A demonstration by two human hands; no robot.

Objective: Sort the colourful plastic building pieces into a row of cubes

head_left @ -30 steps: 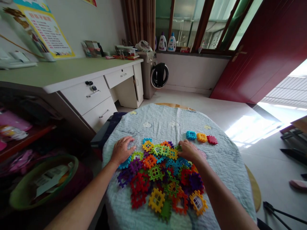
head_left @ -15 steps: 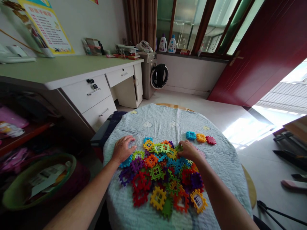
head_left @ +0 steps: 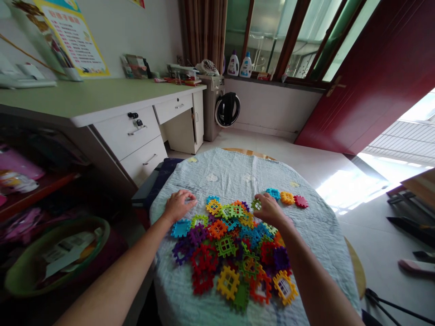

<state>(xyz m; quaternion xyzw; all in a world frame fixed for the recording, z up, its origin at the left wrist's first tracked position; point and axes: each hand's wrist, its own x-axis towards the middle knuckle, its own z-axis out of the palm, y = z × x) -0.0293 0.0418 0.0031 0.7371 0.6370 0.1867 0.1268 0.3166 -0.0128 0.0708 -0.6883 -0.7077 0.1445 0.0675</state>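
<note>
Square plastic building tiles (head_left: 226,245) in several colours, with notched edges, lie in a loose heap on a round cloth-covered table. My right hand (head_left: 268,207) grips a green tile (head_left: 256,204) at the far edge of the heap. Just beyond it sit a blue tile (head_left: 273,194), a yellow tile (head_left: 287,198) and a red tile (head_left: 301,201) in a row. My left hand (head_left: 180,204) hovers at the heap's left edge, fingers curved with thumb and fingertips apart, holding nothing. Nearest to it are a flat blue tile (head_left: 181,228) and a yellow tile (head_left: 214,207).
A pale blue cloth (head_left: 231,170) covers the table. Left are a desk (head_left: 112,97) with drawers and a basket (head_left: 16,267) on the floor. A washing machine (head_left: 212,108) with its door open stands behind. At right are a red door (head_left: 336,104) and a black stand (head_left: 384,299).
My right hand has lifted the green tile out from the heap's edge and moved slightly up toward the row. My left hand's fingers have drawn a little closer together.
</note>
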